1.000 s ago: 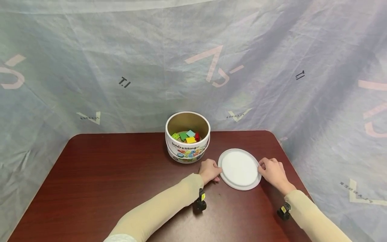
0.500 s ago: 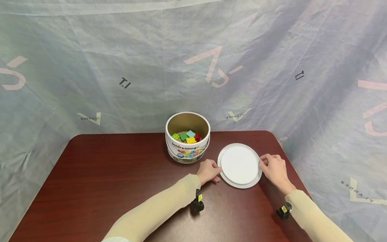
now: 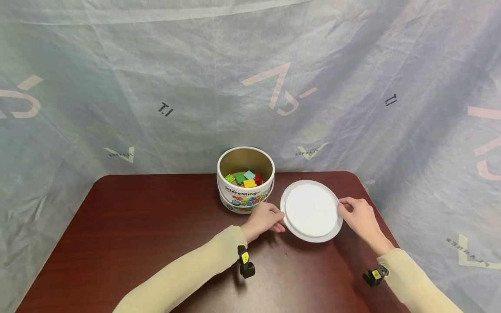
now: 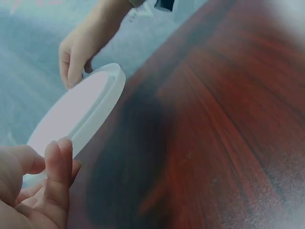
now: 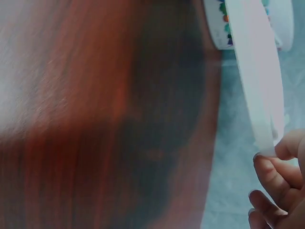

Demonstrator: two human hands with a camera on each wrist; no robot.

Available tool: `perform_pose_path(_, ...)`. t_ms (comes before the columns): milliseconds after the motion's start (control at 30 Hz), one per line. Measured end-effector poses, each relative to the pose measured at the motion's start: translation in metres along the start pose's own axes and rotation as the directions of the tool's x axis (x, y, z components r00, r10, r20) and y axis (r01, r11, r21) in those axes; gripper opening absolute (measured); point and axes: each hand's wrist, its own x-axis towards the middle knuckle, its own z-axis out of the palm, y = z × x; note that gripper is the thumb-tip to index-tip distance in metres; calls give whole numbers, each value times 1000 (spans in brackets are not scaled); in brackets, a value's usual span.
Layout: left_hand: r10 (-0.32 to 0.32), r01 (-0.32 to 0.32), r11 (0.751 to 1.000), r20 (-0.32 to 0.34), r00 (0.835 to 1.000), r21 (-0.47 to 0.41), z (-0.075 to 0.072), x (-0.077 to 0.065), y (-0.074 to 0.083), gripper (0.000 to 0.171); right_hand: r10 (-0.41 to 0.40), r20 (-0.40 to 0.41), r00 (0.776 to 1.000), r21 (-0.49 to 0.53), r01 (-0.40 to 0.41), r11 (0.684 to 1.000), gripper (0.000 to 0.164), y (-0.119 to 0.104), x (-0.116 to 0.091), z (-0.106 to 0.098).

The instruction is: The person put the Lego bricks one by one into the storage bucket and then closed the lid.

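A round white lid (image 3: 311, 211) is held above the table by both hands, one at each side. My left hand (image 3: 263, 219) pinches its left rim between thumb and fingers. On the opposite side my right hand (image 3: 361, 217) pinches the right rim. In the left wrist view the lid (image 4: 71, 112) appears tilted, with its raised edge showing and a shadow on the wood below. Left of the lid stands a white bucket (image 3: 245, 201) with a printed "Interesting" label. Through its uncovered top, several coloured building blocks (image 3: 249, 183) show at the bottom.
The dark red wooden table (image 3: 137, 226) runs back to a hanging grey cloth (image 3: 188, 87) with printed letters. Cloth also borders the left and right sides. The bucket sits close to the table's back edge. Each wrist wears a small black camera (image 3: 245, 263).
Both hands have raised the lid from the tabletop, and it shows slightly higher in the head view. The bucket stays in its place on the table.
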Motion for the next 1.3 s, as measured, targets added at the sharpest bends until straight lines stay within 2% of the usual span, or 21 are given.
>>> perform_pose_path(133,14,-13,1000,32,999,-27,-11,-10,14,12,-8,16,1000,8,8,1000,33,-9,2,-6)
perform_pose_path(267,21,-21,1000,51,998,-15,-22,-18,26,14,-10,26,1000,14,9,1000,33,-21,4,-10)
perform_pose_path(500,26,-27,1000,65,998,8,-40,-27,45,15,-70,-22,997,39,71,997,31,-43,8,-22)
perform_pose_path(633,52,-53,998,79,996,17,-52,-32,55,18,-105,-40,994,40,107,993,29,-56,14,-29)
perform_pose_path(967,91,-93,994,35,995,50,-89,-39,86,20,-124,-22,992,87,125,988,36,-91,39,-37)
perform_pose_path(1300,169,-166,979,-15,986,122,-128,-34,109,24,-196,-33,980,138,199,970,33,-121,74,-33)
